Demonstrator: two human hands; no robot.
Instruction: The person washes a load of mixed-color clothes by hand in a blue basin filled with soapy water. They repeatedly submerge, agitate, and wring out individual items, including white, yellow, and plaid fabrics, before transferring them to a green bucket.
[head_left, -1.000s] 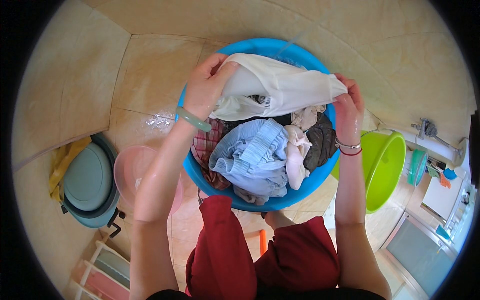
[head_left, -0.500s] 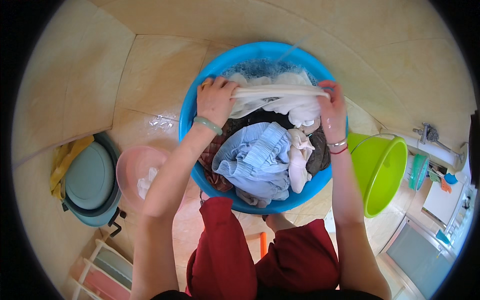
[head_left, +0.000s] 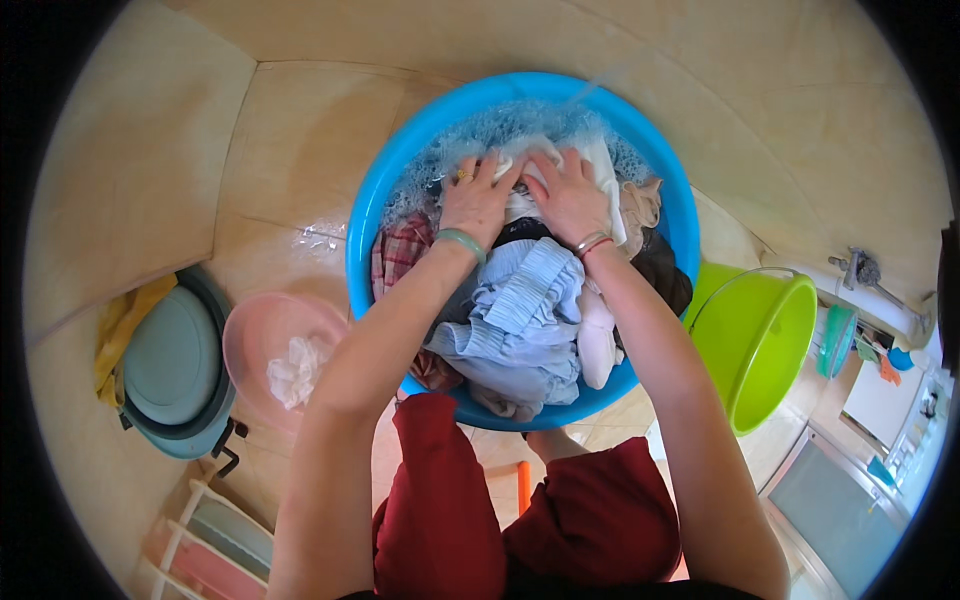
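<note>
Inside a large blue tub (head_left: 360, 225), both my hands are at a white garment (head_left: 602, 165) among bubbling water. My left hand (head_left: 478, 207), with a green bangle at the wrist, has its fingers bent into the wet cloth, a white fold showing between them. Beside it, nearly touching, my right hand (head_left: 572, 200) presses on the same garment with its fingers curled over it. Below the hands lies a light blue garment with an elastic band (head_left: 525, 305). A red plaid cloth (head_left: 402, 250), a pale pink piece (head_left: 597, 335), a beige piece (head_left: 640, 208) and dark cloth (head_left: 660, 270) surround it.
A pink basin (head_left: 250, 340) holding crumpled white stuff (head_left: 296, 372) stands left of the tub. Farther left are grey-green basins (head_left: 172, 355) with a yellow cloth (head_left: 125, 335). A lime green bucket (head_left: 770, 350) stands at the right. A thin water stream (head_left: 598, 80) enters from above.
The white garment, held stretched between my hands above the tub, is now lowered into the water and bunched up. My hands have come together and moved down at the tub's far side.
</note>
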